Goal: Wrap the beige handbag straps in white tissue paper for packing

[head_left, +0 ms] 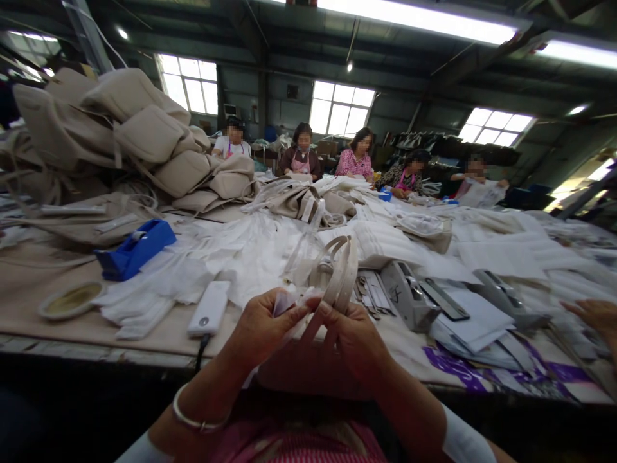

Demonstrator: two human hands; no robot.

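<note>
A light beige handbag (313, 370) rests at the table's front edge, close against my body, its body in shadow. My right hand (354, 331) is closed around the base of its looped handles (344, 273). Beside it, my left hand (265, 325) pinches a thin white wrapping sheet (284, 301) against the handles, thumb toward the right hand. The two hands nearly meet at the fingertips. Part of the bag's top is hidden behind my fingers.
Left on the table are a blue tape dispenser (136, 247), a tape roll (71, 300) and a white power bank (209, 308) with a cable. Beige bags (149, 138) are heaped behind. Grey dispensers (409, 296) stand right, near another person's hand (598, 316). Several people sit opposite.
</note>
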